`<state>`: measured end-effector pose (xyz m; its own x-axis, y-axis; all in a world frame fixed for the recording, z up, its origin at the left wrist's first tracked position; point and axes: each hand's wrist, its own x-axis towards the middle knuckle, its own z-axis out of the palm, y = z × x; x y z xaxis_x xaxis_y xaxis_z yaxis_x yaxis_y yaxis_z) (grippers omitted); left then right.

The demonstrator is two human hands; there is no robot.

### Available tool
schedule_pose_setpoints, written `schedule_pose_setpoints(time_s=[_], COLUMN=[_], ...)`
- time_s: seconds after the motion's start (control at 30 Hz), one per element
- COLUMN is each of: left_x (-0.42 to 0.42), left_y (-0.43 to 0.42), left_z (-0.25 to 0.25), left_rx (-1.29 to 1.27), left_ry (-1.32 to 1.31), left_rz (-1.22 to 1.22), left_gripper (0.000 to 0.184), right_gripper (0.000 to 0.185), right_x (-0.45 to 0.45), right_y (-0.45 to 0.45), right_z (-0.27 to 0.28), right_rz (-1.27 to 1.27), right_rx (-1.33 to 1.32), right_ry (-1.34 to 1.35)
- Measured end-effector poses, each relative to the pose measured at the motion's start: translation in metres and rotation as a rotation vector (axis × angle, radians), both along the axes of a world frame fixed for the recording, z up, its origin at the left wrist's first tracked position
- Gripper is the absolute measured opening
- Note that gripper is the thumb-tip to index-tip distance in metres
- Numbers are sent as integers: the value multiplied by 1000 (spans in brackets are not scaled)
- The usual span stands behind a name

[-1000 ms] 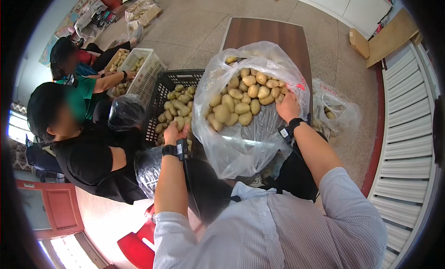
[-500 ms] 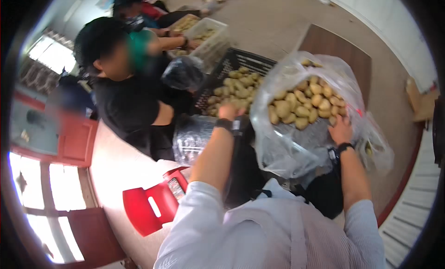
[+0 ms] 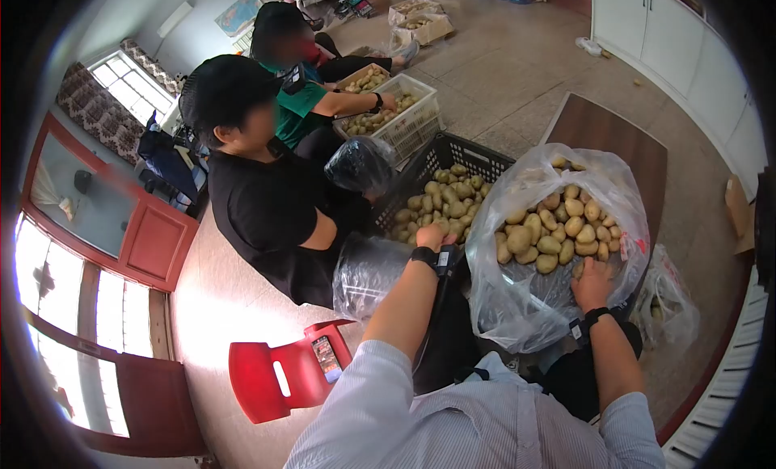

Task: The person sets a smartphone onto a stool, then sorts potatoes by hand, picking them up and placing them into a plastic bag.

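My left hand is low over the front of a black crate, among its potatoes. Its fingers are curled, and whatever they grip is hidden. To the right, a large clear plastic bag lies open with its edge spread around a heap of potatoes. My right hand is inside the front of this bag, palm down. Its thumb and fingers close around a potato at the near edge of the heap. Both wrists wear black bands.
On my left, a person in black sits beside a dark bundle of plastic. A white crate of potatoes stands farther back, near another person's hand. A red chair with a phone and a brown board flank me.
My view has tilted up, so the scene sits lower and more of the room shows. Both hands stay by the same potatoes; my left hand's fingers have shifted slightly.
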<state>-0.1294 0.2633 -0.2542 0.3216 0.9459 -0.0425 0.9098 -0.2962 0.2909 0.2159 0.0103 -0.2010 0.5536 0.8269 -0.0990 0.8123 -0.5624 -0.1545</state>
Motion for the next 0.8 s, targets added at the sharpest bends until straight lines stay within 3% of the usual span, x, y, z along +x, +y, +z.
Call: schedule_pose_setpoints(time_s=[0.17,0.23,0.43,0.5,0.6,0.67,0.8], left_x=[-4,-5,-11,-16,-30,-27,-7], left_y=[8,9,15,23,46,50,21], left_z=[-12,-14,-26,-45,-111,-98,-35], left_rx=[-28,-33,-35,-37,-21,-7,-409], left_ry=[-35,-47,-86,-145,-451,-557,-885], left_rz=[19,29,52,56,61,60,401], left_gripper=[37,39,46,49,50,51,45], right_gripper=[57,40,36,38,43,46,47], right_x=[-11,-9,-23,-25,-25,-24,-19], right_y=[-6,-9,-9,-9,-10,-8,-5], right_z=[-25,-38,-41,-44,-42,-37,-47], right_rz=[140,372,399,385,352,336,190], right_rx=[100,269,191,177,147,135,213], right_ry=[-50,-278,-219,-182,-82,-22,310])
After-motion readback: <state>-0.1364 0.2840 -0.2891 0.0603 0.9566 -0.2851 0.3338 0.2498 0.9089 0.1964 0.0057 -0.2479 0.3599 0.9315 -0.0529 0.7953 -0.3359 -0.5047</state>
